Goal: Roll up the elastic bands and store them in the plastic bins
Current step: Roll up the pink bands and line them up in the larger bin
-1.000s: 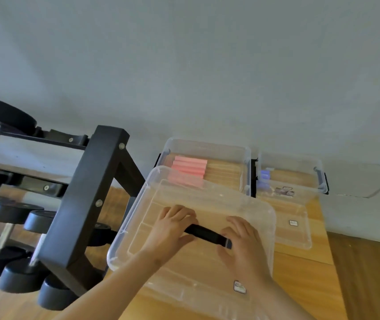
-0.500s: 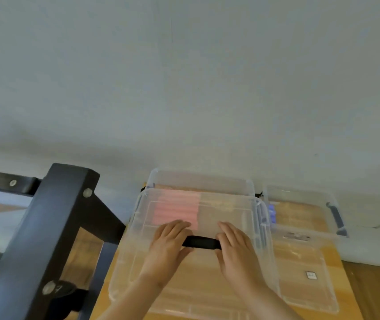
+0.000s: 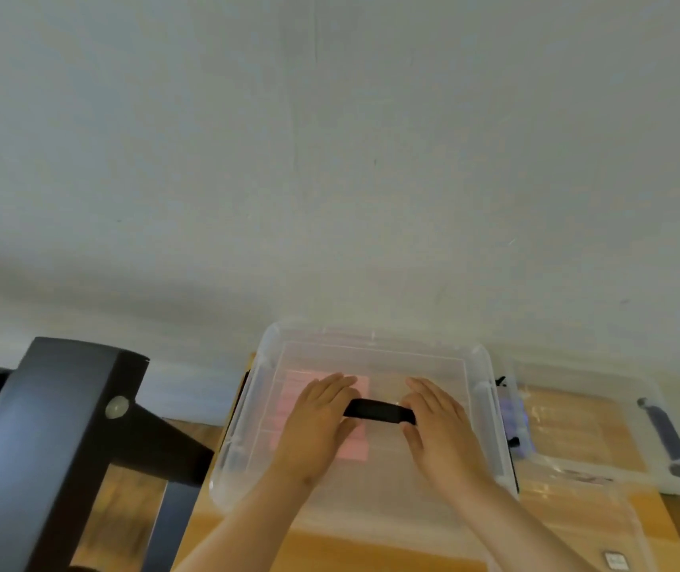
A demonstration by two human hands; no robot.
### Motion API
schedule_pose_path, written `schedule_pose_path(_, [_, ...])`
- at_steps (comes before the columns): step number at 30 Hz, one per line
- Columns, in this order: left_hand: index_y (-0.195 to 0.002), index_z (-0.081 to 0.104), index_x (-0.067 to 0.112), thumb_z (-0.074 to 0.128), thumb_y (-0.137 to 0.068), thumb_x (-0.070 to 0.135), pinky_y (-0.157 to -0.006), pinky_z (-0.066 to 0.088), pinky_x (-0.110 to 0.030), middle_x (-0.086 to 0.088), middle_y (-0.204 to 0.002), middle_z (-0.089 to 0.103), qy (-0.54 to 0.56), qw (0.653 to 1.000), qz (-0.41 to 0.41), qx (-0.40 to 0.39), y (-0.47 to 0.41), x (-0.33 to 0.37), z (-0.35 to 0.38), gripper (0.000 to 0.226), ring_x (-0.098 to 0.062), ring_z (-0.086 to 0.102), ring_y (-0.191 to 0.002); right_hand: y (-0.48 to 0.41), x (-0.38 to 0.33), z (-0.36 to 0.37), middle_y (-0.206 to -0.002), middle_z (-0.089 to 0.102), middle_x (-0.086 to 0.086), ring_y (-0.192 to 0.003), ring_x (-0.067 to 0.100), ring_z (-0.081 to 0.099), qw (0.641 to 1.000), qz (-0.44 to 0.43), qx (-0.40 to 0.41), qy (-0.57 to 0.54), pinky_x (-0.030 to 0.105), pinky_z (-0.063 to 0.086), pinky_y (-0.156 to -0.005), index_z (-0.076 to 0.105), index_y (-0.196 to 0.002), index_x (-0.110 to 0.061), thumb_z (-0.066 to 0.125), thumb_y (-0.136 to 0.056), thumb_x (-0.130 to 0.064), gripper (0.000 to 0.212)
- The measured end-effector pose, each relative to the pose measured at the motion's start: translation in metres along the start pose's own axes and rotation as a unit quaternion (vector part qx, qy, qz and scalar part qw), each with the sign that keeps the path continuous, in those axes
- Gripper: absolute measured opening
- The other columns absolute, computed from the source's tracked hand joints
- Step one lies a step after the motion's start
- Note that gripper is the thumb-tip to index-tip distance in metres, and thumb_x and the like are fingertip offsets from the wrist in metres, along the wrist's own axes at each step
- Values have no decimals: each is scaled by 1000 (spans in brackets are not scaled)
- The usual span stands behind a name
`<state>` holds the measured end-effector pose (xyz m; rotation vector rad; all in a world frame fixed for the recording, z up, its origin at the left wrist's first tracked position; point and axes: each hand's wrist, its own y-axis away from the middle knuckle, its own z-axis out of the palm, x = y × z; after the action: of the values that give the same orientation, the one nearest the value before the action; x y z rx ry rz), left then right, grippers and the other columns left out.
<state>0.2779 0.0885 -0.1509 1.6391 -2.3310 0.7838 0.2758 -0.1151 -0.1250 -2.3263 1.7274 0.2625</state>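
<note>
**Ana:** Looking down from the head, how far is the job?

**Ben:** Pretty far, I think. The pink bands [image 3: 356,452] are inside the left bin [image 3: 228,452]. You see them through the lid [image 3: 383,350] that lies on top.

**Ana:** What do the hands do?

**Ben:** The left hand [image 3: 317,427] and the right hand [image 3: 439,431] rest on the lid, one at each end of the black handle [image 3: 379,410]. The fingers [image 3: 330,386] lie flat and straight and grip nothing. The thumbs touch the handle, but I cannot tell if they hook it.

**Ana:** What is left?

**Ben:** I think the lid needs a push to shut. The right bin [image 3: 586,390] has no lid on. Some purple bands [image 3: 513,410] are at its left end, and a loose lid [image 3: 577,513] lies on the surface [image 3: 330,549] in front.

**Ana:** How do the pink bands look?

**Ben:** Soft pink, in a neat block, blurry through the plastic. I cannot tell how tightly they are rolled.
</note>
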Motion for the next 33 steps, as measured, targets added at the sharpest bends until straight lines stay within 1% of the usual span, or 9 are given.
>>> schedule_pose_path(3, [-111,66,18,74,-80,9,-110,32,-45,0,-129,62,16,1000,-10,12,5,1,13,33,-22,53,-126,-1,9,6,-158,23,-6,-148,10,13,999,-15,-23,-34,26,3,-121,47,-136,-18,44,-101,-23,36])
schedule_pose_path(6, [-112,66,17,74,-80,9,-110,29,-46,0,-129,63,18,999,-12,26,6,2,17,34,-22,53,-127,1,10,15,-158,23,-5,-148,9,10,998,-9,-14,-55,25,-5,-120,47,-135,-17,41,-101,-24,35])
schedule_pose_path(13, [-122,62,17,67,-88,15,-116,27,-37,1,-133,60,28,999,-31,15,18,8,12,35,-16,46,-132,15,3,25,-144,50,6,-138,16,34,1000,10,-1,-18,37,15,-115,59,-124,-10,28,-94,-30,47])
schedule_pose_path(16, [-126,58,19,45,-94,31,-114,32,-37,2,-139,54,6,1000,-11,2,23,7,5,36,-13,39,-134,20,0,25,-143,50,7,-137,21,40,1000,7,14,-8,38,19,-113,58,-124,-10,22,-101,-35,50])
schedule_pose_path(18, [-136,50,21,35,-98,38,-116,23,-32,3,-148,44,-15,999,-31,1,27,0,-6,44,-14,32,-139,23,0,19,-142,51,7,-136,23,41,999,32,25,2,40,21,-111,55,-128,-11,16,-103,-40,56])
schedule_pose_path(21, [-145,39,18,30,-99,41,-117,14,-30,2,-152,36,-52,993,-99,28,33,-18,-30,52,-16,26,-142,32,10,7,-140,53,12,-134,26,44,996,81,24,12,39,21,-112,53,-132,-9,9,-103,-43,63])
schedule_pose_path(25, [-149,32,13,34,-102,42,-118,19,-38,-7,-155,33,-73,976,-205,28,45,-42,-59,56,-22,25,-145,44,37,0,-143,49,16,-138,29,35,991,126,20,30,40,15,-115,48,-136,-9,7,-103,-46,64])
schedule_pose_path(30, [-152,18,16,45,-92,51,-106,41,-51,-10,-155,27,116,901,-417,-4,52,-51,-65,75,-33,39,-136,49,39,7,-147,43,20,-135,39,41,989,147,13,12,50,44,-101,49,-136,-8,7,-103,-46,65])
schedule_pose_path(33, [-150,19,15,51,-91,51,-98,46,-50,-13,-148,38,211,847,-488,-11,51,-54,-67,76,-35,46,-128,50,38,11,-153,35,17,-141,36,31,991,134,17,3,53,43,-100,45,-139,-10,6,-102,-49,67])
